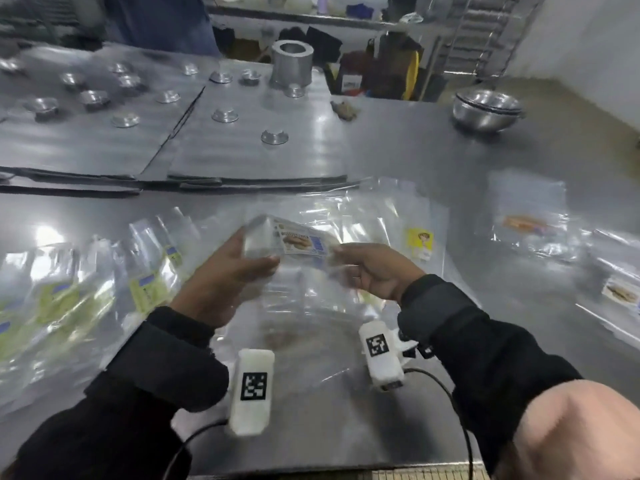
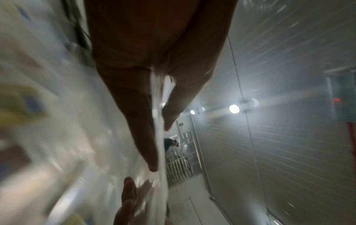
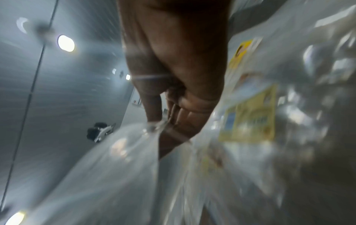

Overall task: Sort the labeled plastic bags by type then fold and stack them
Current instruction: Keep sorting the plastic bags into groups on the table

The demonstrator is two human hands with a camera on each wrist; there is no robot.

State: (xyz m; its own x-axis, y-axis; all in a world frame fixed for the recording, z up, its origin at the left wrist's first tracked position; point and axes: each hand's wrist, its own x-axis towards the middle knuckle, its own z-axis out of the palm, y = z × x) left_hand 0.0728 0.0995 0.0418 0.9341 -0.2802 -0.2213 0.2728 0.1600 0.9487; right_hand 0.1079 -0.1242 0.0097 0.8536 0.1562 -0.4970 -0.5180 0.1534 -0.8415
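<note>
Fingers, left: the left hand (image 1: 227, 268) has its fingers (image 2: 142, 121) long and nearly straight along one face of the held bag (image 1: 298, 244), thumb on the other face, the plastic pinched between them; left wrist view blurred.
Fingers, right: the right hand (image 1: 372, 271) has fingers (image 3: 185, 109) curled, thumb pressed against them, pinching a gathered edge of the same bag (image 3: 119, 159).
Held bag: clear plastic, lifted off the surface (image 1: 433, 161), stretched between both hands; a label with a sandwich picture and blue block faces up near its top edge. The lower part hangs down toward the person.
Green-label bags (image 1: 69, 292): spread overlapping on the surface to the left of the left hand, lying flat.
Yellow-label bag (image 1: 419, 242): flat on the surface just beyond the right hand, among other clear bags; its yellow label also shows in the right wrist view (image 3: 250, 112).
Sandwich-label bags, right: one lot (image 1: 530, 220) lies well to the right, another (image 1: 620, 292) at the right edge of the frame.
Far side: metal trays (image 1: 242, 143) carrying small round metal cups, a metal cylinder (image 1: 292, 62) behind them, stacked metal bowls (image 1: 486, 109) at far right.
Wrists: dark sleeves; a white marker block (image 1: 251, 393) on each wrist, cables trailing.
</note>
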